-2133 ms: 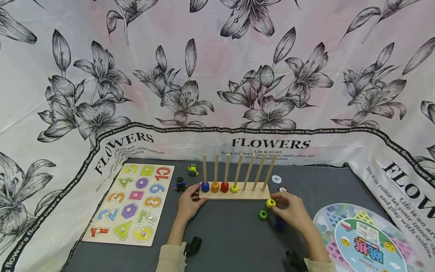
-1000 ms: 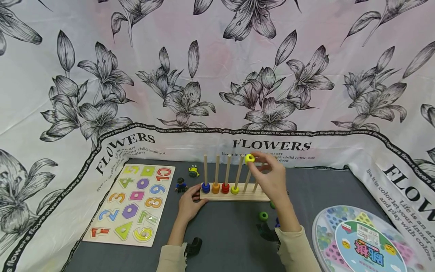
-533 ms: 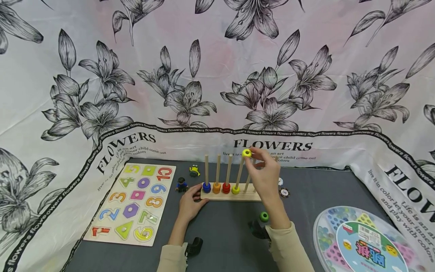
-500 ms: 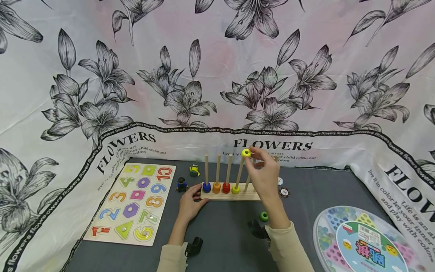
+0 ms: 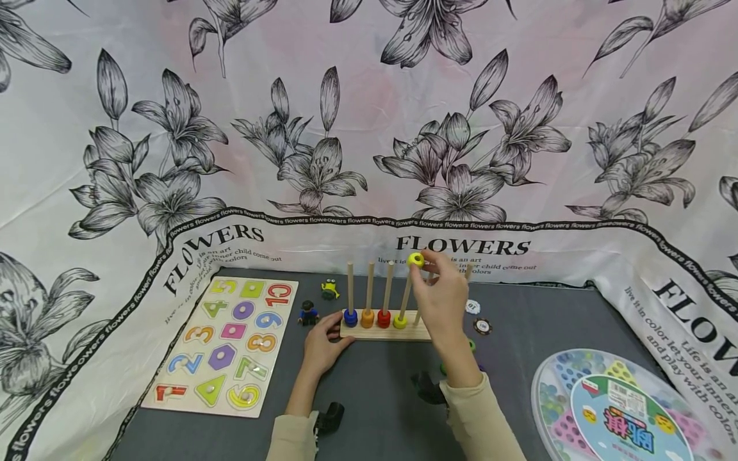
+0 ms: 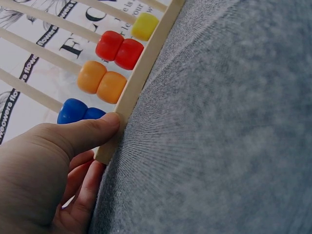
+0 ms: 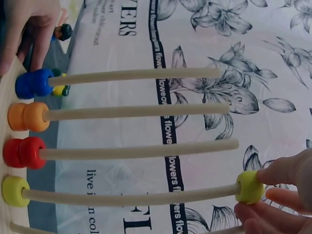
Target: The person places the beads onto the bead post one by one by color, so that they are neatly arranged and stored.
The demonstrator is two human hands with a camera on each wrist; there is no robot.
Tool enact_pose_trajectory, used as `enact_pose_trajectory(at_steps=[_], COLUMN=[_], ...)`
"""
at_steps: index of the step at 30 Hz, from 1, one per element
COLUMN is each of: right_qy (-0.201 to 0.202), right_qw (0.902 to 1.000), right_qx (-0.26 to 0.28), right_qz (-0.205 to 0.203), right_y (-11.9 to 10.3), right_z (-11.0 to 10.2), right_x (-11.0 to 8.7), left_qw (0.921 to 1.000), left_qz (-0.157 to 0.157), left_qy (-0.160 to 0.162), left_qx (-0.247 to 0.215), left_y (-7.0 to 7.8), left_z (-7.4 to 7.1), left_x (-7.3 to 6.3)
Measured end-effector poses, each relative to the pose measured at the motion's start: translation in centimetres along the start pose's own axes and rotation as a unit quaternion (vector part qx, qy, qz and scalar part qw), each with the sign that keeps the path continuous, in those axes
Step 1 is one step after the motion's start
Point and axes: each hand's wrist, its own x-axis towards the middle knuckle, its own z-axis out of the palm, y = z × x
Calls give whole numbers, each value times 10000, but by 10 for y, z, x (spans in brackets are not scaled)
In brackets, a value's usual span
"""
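Observation:
A wooden peg rack [image 5: 383,333] stands on the grey table, its upright pegs in a row. My left hand [image 5: 324,346] grips the left end of its base, thumb on top and fingers around the end. My right hand [image 5: 442,291] pinches a yellow bead [image 7: 250,187] at the tip of the fourth peg; the peg's end meets the bead's hole in the right wrist view. Low on the first three pegs sit paired blue beads [image 7: 34,83], orange beads [image 7: 28,116] and red beads [image 7: 24,152]. One yellow bead [image 7: 15,191] lies at the fourth peg's foot. My right hand hides pegs farther right.
A number puzzle board [image 5: 239,351] lies at the left. Near the rack's left end are a toy figure [image 5: 308,313] and a yellow-green toy [image 5: 330,289]. Two chips [image 5: 483,326] lie right of the rack, green beads [image 5: 472,346] behind my forearm. A round game box [image 5: 611,410] fills the right.
My right hand has lifted the yellow bead from near the table on the right, up and leftward to the fourth peg's top. My left hand has stayed on the rack.

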Motion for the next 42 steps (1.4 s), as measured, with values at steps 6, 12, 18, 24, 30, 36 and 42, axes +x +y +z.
enact_pose_trajectory(at_steps=[6,12,18,24,30,36,42], right_qy=[41,-175,-407,-764,-1041,-1260,-1547], right_qw=[9992,9994,9986,9953,9874,9788,9723], right_qx=[-399,-258,339,451,616,716,669], right_qz=[-50,-157,35,387,1024,1444,1618], right_y=[-1,8,22,38,49,62,76], right_z=[6,8,10,14,16,24,30], right_x=[-3,-13,-28,-47,-60,-71,-79], left_qw=[10000,10000,9999,9999,9991,10000,10000], left_qz=[52,0,-102,88,391,-20,21], left_qy=[10,-6,-6,44,166,-4,4], left_qx=[31,-36,-54,-48,-52,-62,-82], left_y=[2,2,1,0,1,2,4], left_z=[0,-1,-1,-1,0,0,-1], left_x=[0,0,0,-2,-2,0,0])
